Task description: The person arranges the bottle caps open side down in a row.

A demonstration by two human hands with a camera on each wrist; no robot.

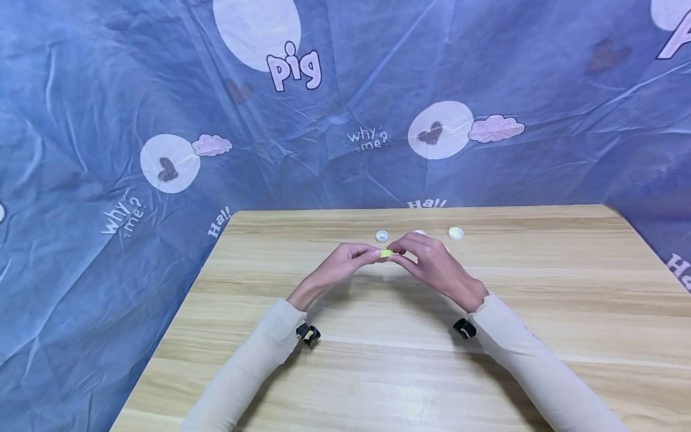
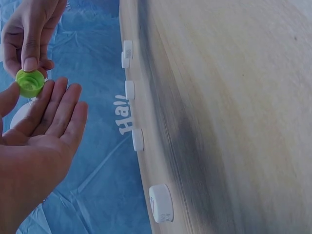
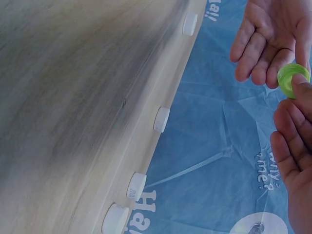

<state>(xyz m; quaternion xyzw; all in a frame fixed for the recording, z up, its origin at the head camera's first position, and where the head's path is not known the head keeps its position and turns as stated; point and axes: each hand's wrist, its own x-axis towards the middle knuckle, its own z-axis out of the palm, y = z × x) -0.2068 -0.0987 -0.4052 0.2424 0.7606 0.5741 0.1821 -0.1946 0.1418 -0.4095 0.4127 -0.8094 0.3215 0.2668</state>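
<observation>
A small bright green bottle cap (image 1: 385, 253) is held in the air between both hands, over the far part of the table. My left hand (image 1: 345, 263) pinches its left edge between thumb and forefinger. From the other side, my right hand (image 1: 429, 261) grips it with thumb and fingertips. In the left wrist view the hollow inside of the green cap (image 2: 30, 86) faces the camera, and the left hand (image 2: 41, 151) has its other fingers extended. The right wrist view has the right thumb over the face of the green cap (image 3: 284, 84).
Several white caps stand along the far side of the wooden table (image 1: 378, 372), among them a white cap (image 1: 382, 236) left of the hands and another white cap (image 1: 456, 233) to their right. Blue printed cloth (image 1: 335, 168) hangs behind the table and at both sides.
</observation>
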